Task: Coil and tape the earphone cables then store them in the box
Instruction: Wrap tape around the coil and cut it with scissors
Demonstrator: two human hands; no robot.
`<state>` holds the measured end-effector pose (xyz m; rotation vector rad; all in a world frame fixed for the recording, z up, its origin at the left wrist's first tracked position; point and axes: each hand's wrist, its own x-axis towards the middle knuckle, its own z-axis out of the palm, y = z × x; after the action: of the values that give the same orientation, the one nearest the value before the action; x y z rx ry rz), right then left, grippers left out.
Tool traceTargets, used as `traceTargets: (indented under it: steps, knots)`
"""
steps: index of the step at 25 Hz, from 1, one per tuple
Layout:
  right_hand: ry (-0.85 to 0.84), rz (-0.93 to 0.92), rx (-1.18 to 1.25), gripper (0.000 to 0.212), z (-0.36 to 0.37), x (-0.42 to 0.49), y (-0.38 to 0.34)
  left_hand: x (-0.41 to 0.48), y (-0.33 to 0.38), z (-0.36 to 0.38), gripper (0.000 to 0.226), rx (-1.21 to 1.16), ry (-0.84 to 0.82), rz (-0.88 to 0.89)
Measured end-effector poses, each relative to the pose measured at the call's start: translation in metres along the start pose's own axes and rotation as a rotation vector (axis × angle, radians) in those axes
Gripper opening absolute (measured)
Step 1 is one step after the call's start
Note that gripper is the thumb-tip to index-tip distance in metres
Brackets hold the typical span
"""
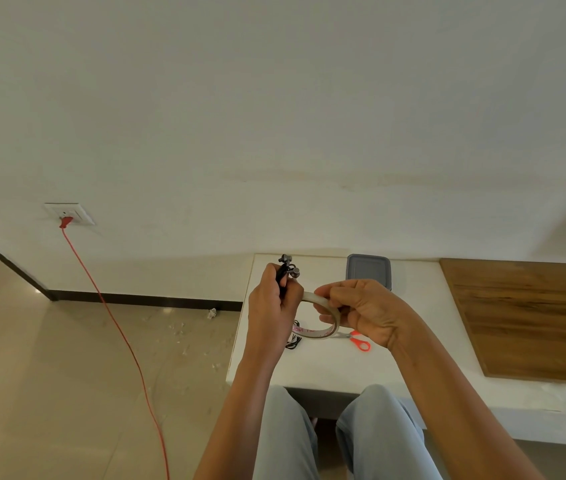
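Observation:
My left hand [273,303] grips a coiled black earphone cable [288,270], whose two metal earbuds stick up above my fingers. My right hand [361,310] holds a roll of clear tape [319,332] beside it, with a strip of tape stretched from the roll towards my left hand. Both hands hover above the white table [309,368]. More black cable [293,341] lies on the table below the roll, partly hidden by it. A grey lidded box [368,268] stands at the back of the table, behind my right hand.
Orange-handled scissors [359,341] lie on the table under my right hand. A brown wooden panel [531,320] covers the surface to the right. A red cord [115,323] runs from a wall socket [68,213] across the floor on the left. My knees sit under the table's front edge.

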<state>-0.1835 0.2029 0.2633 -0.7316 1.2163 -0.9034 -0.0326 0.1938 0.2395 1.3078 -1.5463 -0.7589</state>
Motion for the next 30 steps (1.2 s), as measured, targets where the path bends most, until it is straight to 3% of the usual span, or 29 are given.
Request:
traceTargets:
  steps: [15, 21, 30]
  knots:
    - [0.028, -0.007, 0.031, 0.028, -0.0022, 0.0029, 0.0054, 0.0025, 0.0006, 0.0020, 0.037, -0.008, 0.024, 0.018]
    - [-0.015, -0.044, -0.068, 0.016, -0.0044, 0.0020, -0.0003, -0.0003, -0.0026, 0.0026, 0.036, -0.010, 0.055, 0.015]
    - [-0.026, -0.020, 0.001, 0.027, -0.0034, -0.0006, -0.0011, -0.0011, -0.0007, 0.0016, 0.035, -0.046, 0.060, -0.006]
